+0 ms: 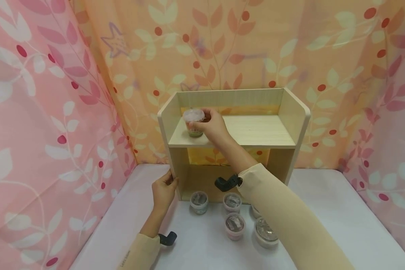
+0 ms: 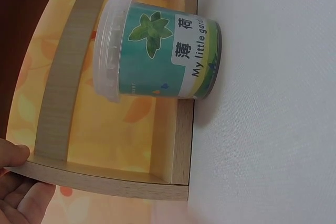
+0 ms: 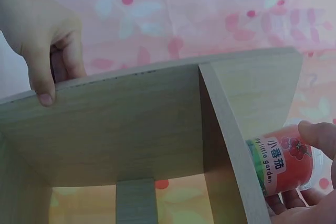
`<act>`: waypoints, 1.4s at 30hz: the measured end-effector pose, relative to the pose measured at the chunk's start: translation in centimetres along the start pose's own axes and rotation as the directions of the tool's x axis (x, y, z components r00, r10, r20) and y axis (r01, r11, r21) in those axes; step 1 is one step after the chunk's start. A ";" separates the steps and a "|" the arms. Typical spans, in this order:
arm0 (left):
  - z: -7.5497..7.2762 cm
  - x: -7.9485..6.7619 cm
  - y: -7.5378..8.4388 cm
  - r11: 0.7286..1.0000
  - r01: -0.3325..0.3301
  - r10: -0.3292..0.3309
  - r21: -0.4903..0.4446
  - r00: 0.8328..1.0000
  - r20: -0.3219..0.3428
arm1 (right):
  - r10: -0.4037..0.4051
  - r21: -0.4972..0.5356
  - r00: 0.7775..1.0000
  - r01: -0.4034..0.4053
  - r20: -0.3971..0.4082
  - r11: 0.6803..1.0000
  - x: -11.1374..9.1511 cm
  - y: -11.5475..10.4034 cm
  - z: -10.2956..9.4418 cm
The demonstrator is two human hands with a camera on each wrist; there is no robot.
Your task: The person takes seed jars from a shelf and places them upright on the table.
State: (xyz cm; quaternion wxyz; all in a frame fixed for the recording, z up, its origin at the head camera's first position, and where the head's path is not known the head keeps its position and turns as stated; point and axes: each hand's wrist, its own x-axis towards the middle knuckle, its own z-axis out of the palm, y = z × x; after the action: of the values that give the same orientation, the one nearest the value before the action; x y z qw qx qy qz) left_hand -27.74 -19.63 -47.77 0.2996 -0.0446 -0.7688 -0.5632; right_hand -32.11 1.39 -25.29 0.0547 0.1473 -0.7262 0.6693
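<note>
My right hand [image 1: 216, 126] holds a small lidded plant cup [image 1: 192, 129] at the left end of the upper board of a pale wooden shelf [image 1: 260, 129]. In the right wrist view the cup shows a red label with tomatoes and a green lower band, its base right at the board. My left hand [image 1: 162, 193] pinches the front edge of the shelf's left side panel [image 3: 131, 108], thumb on the inner face and fingers outside. A teal plant cup [image 2: 152, 51] with a mint leaf picture stands upright on the table, near that panel.
Several more lidded cups, among them a pink cup [image 1: 234, 227] and a wider white tub [image 1: 266, 234], stand on the white table [image 1: 202, 251] before the shelf. My right sleeve [image 1: 290, 217] partly hides one. Patterned curtains [image 1: 222, 45] hang behind and at both sides.
</note>
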 end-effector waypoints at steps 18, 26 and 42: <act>0.2 0.0 -0.3 0.999 -0.031 0.032 0.020 0.999 -0.010 | -0.052 0.078 0.997 0.048 0.052 0.996 -4.2 -1.1 -0.3; 0.2 0.0 -0.4 1.000 -0.023 0.023 0.021 1.000 -0.016 | -0.051 0.048 0.996 0.048 0.079 0.998 -6.4 -1.3 -0.7; 0.1 0.0 -0.5 1.000 -0.008 0.008 0.011 1.000 0.006 | -0.025 0.062 0.995 0.019 0.100 0.998 -11.3 0.6 -0.7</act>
State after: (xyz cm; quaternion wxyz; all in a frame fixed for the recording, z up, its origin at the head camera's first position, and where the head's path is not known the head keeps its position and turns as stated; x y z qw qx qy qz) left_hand -27.96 -19.77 -48.21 0.2996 -0.0477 -0.7727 -0.5575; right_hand -21.58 3.76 -28.92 0.0210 0.1906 -0.7054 0.6824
